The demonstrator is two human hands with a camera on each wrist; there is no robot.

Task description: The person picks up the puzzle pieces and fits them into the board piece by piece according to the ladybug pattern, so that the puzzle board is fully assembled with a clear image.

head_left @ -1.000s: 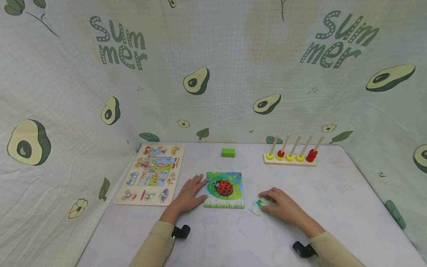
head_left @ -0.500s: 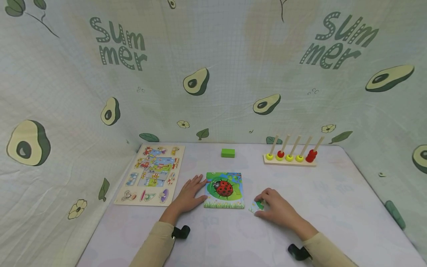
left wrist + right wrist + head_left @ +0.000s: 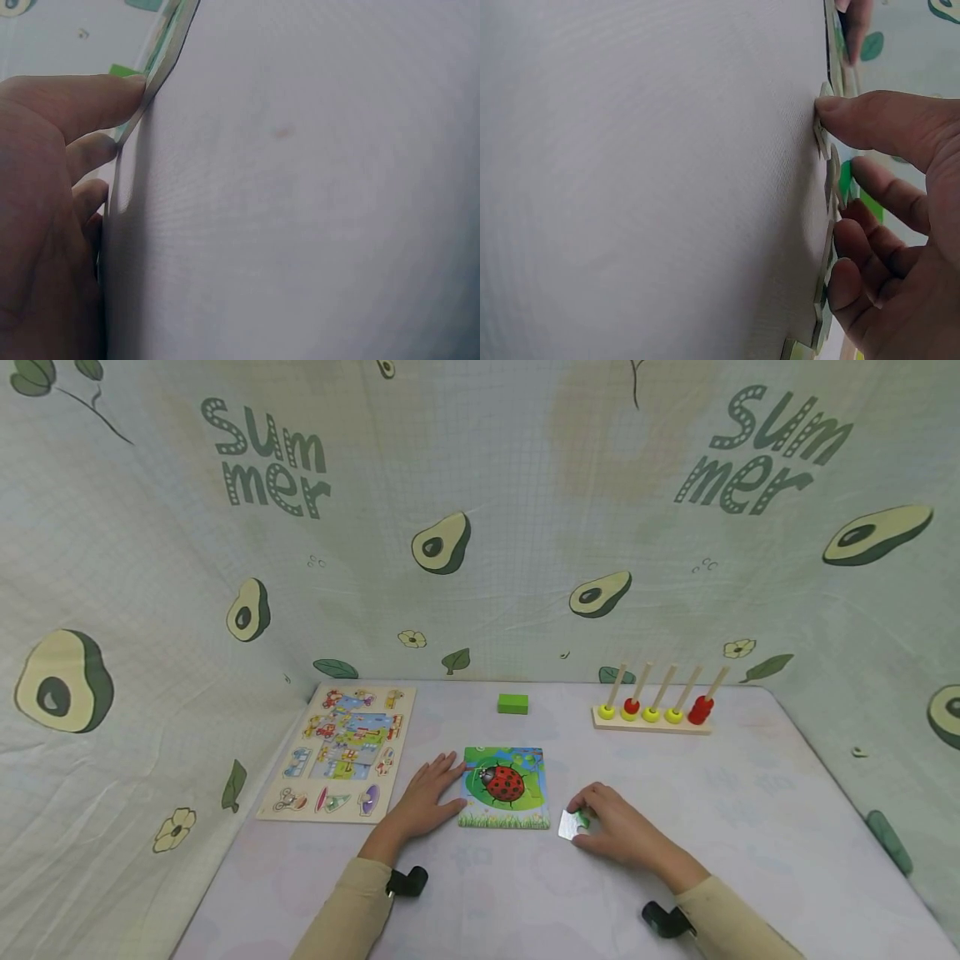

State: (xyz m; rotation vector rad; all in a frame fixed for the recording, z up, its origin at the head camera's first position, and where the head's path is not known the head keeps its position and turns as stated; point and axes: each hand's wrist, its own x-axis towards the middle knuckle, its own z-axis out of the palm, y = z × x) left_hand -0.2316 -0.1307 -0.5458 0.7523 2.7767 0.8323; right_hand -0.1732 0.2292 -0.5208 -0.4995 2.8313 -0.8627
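A square ladybug puzzle (image 3: 504, 810) lies in the middle of the table. My left hand (image 3: 424, 797) rests palm down along its left side, fingers extended, the thumb and fingertips touching its edge. In the left wrist view the thumb (image 3: 97, 101) lies on the puzzle's rim. To the right of the puzzle, my right hand (image 3: 618, 828) pinches a small puzzle piece (image 3: 570, 825) between thumb and forefinger; its face shines white with a bit of green. The right wrist view shows more jigsaw pieces (image 3: 822, 289) beneath the curled fingers, mostly hidden from the head view.
A wooden peg puzzle board (image 3: 300, 806) stands on the left. A green block (image 3: 513, 703) sits behind the ladybug puzzle. At the back right is a bead stacker (image 3: 652, 723) with upright pegs and red and yellow beads. A printed cloth (image 3: 517, 635) hangs behind the table.
My right hand has slid a little left and closed its fingers on the puzzle piece, which now catches the light. The left hand has stayed at the ladybug puzzle.
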